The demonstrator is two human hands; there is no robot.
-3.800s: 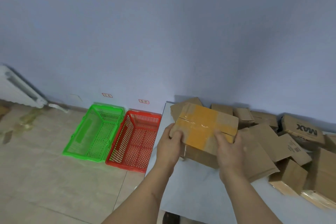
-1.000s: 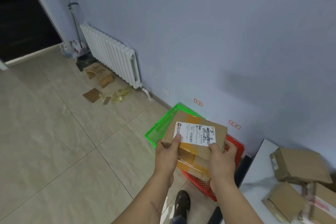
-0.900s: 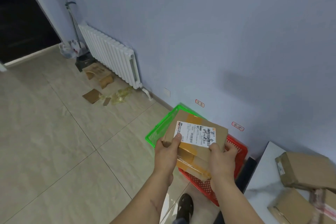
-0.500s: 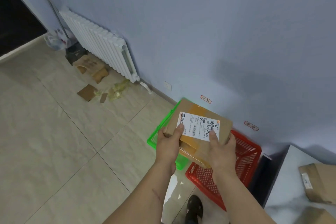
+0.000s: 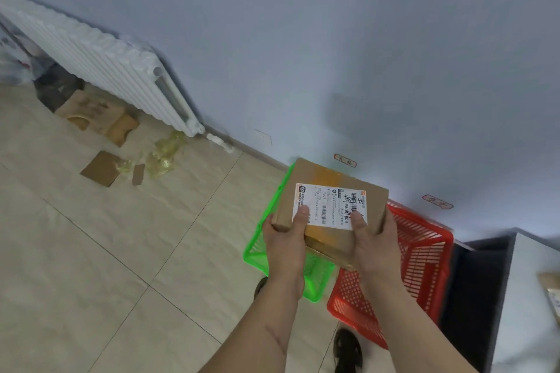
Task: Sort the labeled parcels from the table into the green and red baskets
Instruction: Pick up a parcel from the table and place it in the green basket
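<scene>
Parcel: matt brown cardboard, smooth; band of glossy yellowish tape across top. White paper label stuck on top, matt, printed black.
Green basket: plastic lattice, slight sheen.
Red basket: same plastic lattice, slight sheen.
Floor: beige tiles, smooth, low gloss, thin dark joints.
Wall: painted, matt, even.
Radiator: white, ribbed, smooth painted finish; metal likely, cannot confirm.
Scraps on floor: matt cardboard; beside them crumpled clear film, shiny.
</scene>
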